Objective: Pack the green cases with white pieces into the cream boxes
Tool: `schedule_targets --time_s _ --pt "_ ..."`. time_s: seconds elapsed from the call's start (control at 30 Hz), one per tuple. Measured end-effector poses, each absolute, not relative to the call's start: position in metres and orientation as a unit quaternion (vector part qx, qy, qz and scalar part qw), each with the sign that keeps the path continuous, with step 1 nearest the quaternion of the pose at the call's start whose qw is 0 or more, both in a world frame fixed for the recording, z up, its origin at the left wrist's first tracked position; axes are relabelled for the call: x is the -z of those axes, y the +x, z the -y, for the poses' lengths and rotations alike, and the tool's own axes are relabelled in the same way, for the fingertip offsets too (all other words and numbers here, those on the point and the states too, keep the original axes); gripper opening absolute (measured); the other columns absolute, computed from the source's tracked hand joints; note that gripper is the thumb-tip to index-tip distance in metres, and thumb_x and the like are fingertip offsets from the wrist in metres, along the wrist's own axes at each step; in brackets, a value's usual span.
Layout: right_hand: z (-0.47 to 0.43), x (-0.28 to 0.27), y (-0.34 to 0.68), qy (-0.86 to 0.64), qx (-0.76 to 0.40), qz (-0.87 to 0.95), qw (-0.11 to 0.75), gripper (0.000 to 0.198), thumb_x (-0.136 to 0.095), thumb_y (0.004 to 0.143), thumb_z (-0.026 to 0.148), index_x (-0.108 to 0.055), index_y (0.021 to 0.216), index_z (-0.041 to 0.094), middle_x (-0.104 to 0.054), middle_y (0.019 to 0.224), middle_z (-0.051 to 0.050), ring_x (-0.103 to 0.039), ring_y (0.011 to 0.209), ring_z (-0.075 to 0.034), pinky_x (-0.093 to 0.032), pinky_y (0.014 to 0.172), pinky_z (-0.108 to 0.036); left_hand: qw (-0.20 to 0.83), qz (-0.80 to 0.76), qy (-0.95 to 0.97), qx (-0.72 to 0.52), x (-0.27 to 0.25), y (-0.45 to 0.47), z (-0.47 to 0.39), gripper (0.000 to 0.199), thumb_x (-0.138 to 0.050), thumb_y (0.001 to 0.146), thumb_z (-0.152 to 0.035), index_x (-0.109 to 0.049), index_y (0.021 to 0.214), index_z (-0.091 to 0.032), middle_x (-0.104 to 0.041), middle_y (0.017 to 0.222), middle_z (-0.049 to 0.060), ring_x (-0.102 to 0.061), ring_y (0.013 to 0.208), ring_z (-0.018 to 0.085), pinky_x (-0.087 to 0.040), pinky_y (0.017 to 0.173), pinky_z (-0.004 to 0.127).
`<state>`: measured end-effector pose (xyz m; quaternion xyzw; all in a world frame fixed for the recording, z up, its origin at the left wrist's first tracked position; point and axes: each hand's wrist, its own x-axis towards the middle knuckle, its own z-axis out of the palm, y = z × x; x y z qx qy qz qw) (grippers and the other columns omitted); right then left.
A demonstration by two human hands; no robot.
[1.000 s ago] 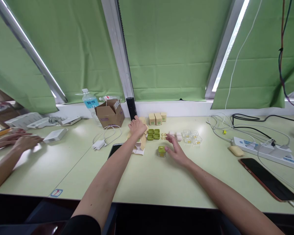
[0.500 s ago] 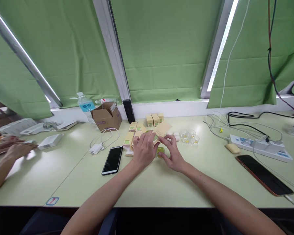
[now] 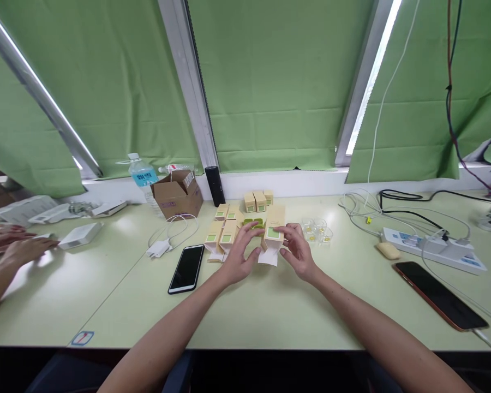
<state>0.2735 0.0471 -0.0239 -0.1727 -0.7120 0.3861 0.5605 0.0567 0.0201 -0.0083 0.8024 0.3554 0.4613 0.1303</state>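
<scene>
A small tan cardboard box (image 3: pixel 275 221) with a green label has its white-lined flap (image 3: pixel 268 256) hanging towards me. At its left side is my left hand (image 3: pixel 239 256), thumb and fingers apart; whether its fingertips touch the box I cannot tell. My right hand (image 3: pixel 300 254) has its fingers bent onto the box's right front edge, with the thumb below. Green pieces (image 3: pixel 253 222) lie just behind my left fingers. Similar boxes (image 3: pixel 228 236) with open flaps stand to the left. Several clear cups with yellow bits (image 3: pixel 317 230) sit to the right.
Closed small boxes (image 3: pixel 256 202) stand at the back. Phones (image 3: pixel 187 268) (image 3: pixel 439 295) lie left and right. A brown carton (image 3: pixel 178 195), bottle (image 3: pixel 144 177), black cylinder (image 3: pixel 215 185), charger (image 3: pixel 159 248) and power strip (image 3: pixel 433 250) surround the work. A co-worker's hands (image 3: pixel 28 248) are far left.
The box now shows between my hands with its flap down. My left hand has spread its fingers and drawn left; my right hand has left the green piece and moved to the box.
</scene>
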Motion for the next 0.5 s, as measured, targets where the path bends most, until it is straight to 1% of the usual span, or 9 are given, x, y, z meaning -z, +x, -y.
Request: schedule_targets --time_s 0.1,0.2,0.33,0.43,0.5 --pt "-0.046 0.025 0.272 -0.173 -0.409 0.708 0.549 0.039 -0.062 0.095 0.043 -0.062 0.132 0.033 -0.035 0.11 -0.005 -0.053 0.104 -0.022 -0.06 0.089 -0.042 0.128 -0.356 0.802 -0.463 0.013 0.059 -0.02 0.039 -0.055 0.101 -0.032 -0.051 0.139 -0.03 -0.041 0.153 0.014 -0.04 0.146 0.03 -0.04 0.117 0.055" --pt "-0.046 0.027 0.271 -0.183 -0.425 0.706 0.535 0.039 -0.063 0.093 0.046 -0.063 0.13 0.032 -0.038 0.11 -0.006 -0.054 0.104 -0.023 -0.06 0.086 -0.041 0.129 -0.358 0.795 -0.472 0.015 0.061 -0.019 0.037 -0.058 0.098 -0.029 -0.055 0.135 -0.03 -0.046 0.146 0.013 -0.046 0.141 0.03 -0.044 0.114 0.055" --pt "-0.047 0.029 0.271 -0.193 -0.447 0.695 0.53 0.04 -0.067 0.091 0.049 -0.065 0.127 0.031 -0.041 0.109 -0.006 -0.056 0.102 -0.024 -0.06 0.083 -0.04 0.143 -0.371 0.776 -0.49 0.02 0.063 -0.019 0.036 -0.061 0.097 -0.029 -0.057 0.132 -0.03 -0.048 0.142 0.013 -0.054 0.129 0.027 -0.051 0.105 0.049" --pt "-0.048 0.029 0.271 -0.188 -0.464 0.688 0.526 0.041 -0.069 0.09 0.048 -0.065 0.127 0.031 -0.041 0.109 -0.006 -0.057 0.099 -0.022 -0.059 0.077 -0.037 0.135 -0.379 0.763 -0.506 0.025 0.066 -0.02 0.035 -0.062 0.096 -0.027 -0.059 0.13 -0.029 -0.049 0.139 0.011 -0.058 0.12 0.024 -0.053 0.101 0.045" --pt "-0.048 0.028 0.271 -0.183 -0.476 0.687 0.517 0.042 -0.07 0.09 0.048 -0.064 0.129 0.032 -0.041 0.111 -0.005 -0.058 0.098 -0.021 -0.059 0.077 -0.036 0.128 -0.383 0.754 -0.519 0.027 0.068 -0.021 0.033 -0.063 0.095 -0.027 -0.061 0.128 -0.028 -0.051 0.135 0.011 -0.06 0.114 0.022 -0.054 0.098 0.043"
